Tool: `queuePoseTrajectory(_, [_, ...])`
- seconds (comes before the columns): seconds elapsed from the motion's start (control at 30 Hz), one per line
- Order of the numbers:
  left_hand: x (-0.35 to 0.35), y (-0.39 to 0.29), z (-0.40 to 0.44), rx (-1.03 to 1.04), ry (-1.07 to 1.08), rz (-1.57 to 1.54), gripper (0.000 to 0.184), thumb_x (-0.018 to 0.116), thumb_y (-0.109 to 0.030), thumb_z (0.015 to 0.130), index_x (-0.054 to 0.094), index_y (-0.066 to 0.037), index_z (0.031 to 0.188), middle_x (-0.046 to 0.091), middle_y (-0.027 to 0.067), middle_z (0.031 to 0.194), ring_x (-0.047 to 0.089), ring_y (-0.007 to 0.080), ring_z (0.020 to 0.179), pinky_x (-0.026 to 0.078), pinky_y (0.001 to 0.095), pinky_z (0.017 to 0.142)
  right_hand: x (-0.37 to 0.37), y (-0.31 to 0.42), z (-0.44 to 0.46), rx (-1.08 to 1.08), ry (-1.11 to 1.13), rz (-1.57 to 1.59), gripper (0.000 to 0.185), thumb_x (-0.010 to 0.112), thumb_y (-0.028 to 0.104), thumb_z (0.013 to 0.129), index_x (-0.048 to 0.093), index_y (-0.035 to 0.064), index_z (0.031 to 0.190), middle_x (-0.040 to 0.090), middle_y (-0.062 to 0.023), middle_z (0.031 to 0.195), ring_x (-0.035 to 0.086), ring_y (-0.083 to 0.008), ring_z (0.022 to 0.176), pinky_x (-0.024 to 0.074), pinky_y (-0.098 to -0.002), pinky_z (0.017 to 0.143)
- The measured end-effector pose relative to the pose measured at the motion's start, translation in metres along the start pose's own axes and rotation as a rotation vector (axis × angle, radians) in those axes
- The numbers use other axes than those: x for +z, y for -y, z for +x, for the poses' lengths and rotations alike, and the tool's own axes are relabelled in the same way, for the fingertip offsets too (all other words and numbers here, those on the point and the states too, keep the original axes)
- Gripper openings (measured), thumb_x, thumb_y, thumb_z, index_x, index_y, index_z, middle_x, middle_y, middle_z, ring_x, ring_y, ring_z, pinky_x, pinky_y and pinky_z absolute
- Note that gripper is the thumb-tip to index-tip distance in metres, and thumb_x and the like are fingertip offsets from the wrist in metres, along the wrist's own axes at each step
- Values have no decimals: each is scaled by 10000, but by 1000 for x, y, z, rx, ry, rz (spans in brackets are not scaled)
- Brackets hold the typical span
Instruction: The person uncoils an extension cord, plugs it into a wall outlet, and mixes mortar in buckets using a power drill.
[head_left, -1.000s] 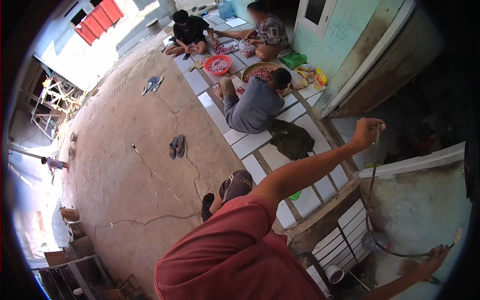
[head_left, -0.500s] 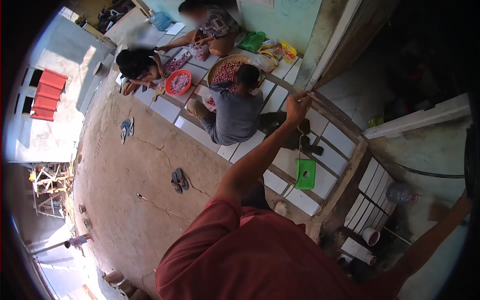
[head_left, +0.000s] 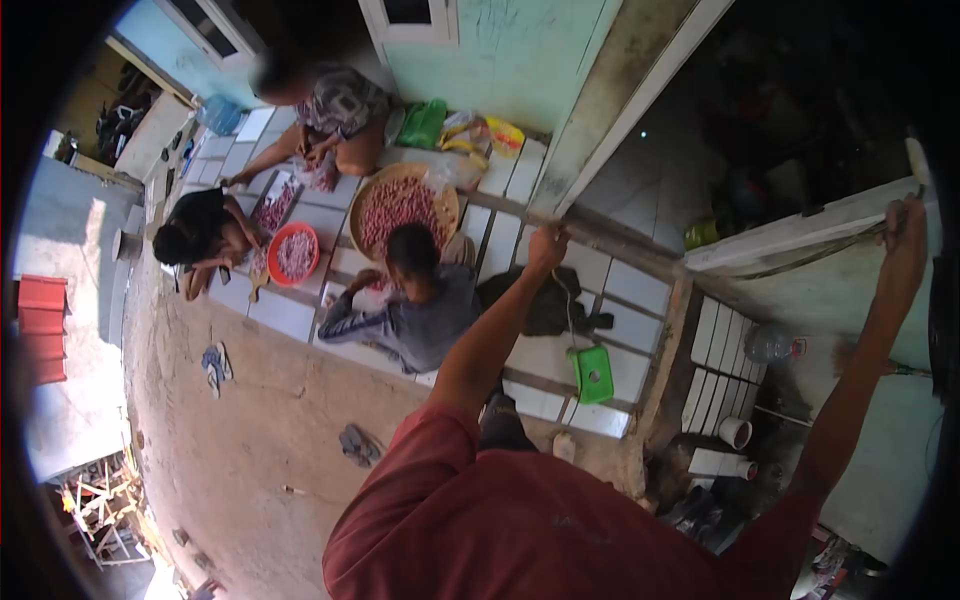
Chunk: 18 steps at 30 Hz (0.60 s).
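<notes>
Left hand (head_left: 548, 248): fingers folded closed about a pale cord (head_left: 569, 305), which hangs down toward a green plastic item (head_left: 593, 375) on white tiles (head_left: 640, 288). Right hand (head_left: 905, 222): raised, fingers bent; a dark hose (head_left: 800, 263) runs up toward them, but we cannot tell whether they grip it. Farther out, we list a seated person in grey (head_left: 438, 322) and a basket (head_left: 357, 217) of red bulbs (head_left: 388, 200).
</notes>
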<state>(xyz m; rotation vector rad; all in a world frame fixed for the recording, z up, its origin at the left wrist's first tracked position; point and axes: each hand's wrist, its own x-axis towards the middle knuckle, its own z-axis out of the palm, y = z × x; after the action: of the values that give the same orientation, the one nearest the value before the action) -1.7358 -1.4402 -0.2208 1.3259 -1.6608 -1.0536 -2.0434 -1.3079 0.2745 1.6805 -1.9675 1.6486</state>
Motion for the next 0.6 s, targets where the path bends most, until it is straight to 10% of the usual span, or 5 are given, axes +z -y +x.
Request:
queuePoseTrajectory(0.13, [-18, -31, 19, -174, -63, 172, 296, 591, -255, 863, 665, -88, 1096, 668, 216, 983, 636, 418, 918, 498, 512, 789, 41, 40, -7, 161, -112, 171, 391, 456, 485, 978, 520, 103, 925, 406, 17, 691, 393, -53, 598, 329, -213, 504])
queuePoseTrajectory(0.6, [-10, -92, 102, 174, 18, 5, 269, 636, -296, 837, 716, -90, 991, 673, 211, 796, 663, 389, 779, 523, 454, 694, 28, 62, 7, 143, -221, 143, 341, 434, 428, 999, 483, 128, 846, 363, 44, 592, 303, -27, 463, 258, -188, 411])
